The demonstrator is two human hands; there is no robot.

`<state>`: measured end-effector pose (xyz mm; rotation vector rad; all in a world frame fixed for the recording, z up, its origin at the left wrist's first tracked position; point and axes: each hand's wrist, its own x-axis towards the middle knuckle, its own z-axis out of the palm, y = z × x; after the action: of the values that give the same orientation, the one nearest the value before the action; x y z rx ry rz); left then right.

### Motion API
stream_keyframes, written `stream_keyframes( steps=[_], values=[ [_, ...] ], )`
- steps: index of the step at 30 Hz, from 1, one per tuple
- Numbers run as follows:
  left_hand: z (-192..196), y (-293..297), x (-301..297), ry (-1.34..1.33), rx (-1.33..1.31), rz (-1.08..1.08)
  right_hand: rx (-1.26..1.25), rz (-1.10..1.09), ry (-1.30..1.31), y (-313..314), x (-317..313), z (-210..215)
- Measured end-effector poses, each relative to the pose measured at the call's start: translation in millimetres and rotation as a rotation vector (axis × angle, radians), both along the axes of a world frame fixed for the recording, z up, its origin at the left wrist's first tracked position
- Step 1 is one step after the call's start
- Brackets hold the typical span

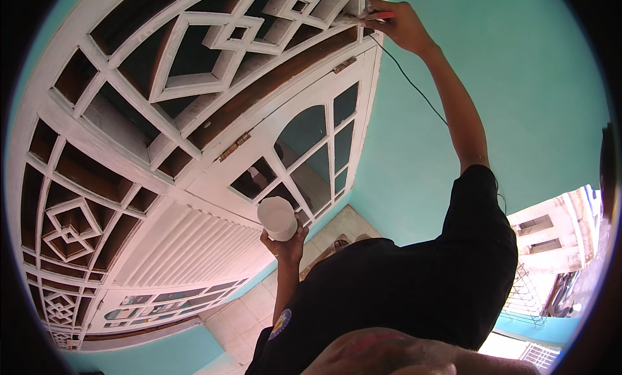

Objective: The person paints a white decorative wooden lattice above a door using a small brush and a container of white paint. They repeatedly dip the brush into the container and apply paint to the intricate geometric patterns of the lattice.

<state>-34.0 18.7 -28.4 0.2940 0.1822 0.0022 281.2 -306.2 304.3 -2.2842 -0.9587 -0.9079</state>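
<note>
My right hand (407,30) is raised to the top of the white latticework (223,67), closed on a paintbrush (385,15) with a red handle. The brush's tip lies at the edge of the lattice, by the corner where it meets the teal wall; the bristles are too small to see well. Lower down, in front of the white panelled door (259,151), my left hand (286,244) grips a whitish cup (276,217) from below and the side. The cup appears to hold white paint. Much of my left fingers is hidden behind it.
A dark wire (414,87) hangs along the teal wall (531,70) beside my right arm. Brown strips (272,83) show between the white woodwork, with rusty hinges (234,147) on the door. Pale floor tiles (240,320) lie below, and a building (554,226) stands outside at right.
</note>
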Motion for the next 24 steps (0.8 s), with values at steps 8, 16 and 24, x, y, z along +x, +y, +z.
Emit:
stream_keyframes(
  steps=[8, 16, 24],
  values=[
    [3.8, 1.0, 4.2, 0.037, 0.041, 0.013, -0.071, -0.144, -0.06, 15.5, -9.6, -0.6],
    [-5.3, -0.5, 0.9, 0.017, 0.257, 0.042, -0.187, -0.242, -0.195, 19.4, -26.5, -17.0],
    [1.0, 3.4, -4.1, -0.015, -0.008, -0.041, -0.134, -0.195, -0.282, 26.2, -31.1, -37.9]
  ],
)
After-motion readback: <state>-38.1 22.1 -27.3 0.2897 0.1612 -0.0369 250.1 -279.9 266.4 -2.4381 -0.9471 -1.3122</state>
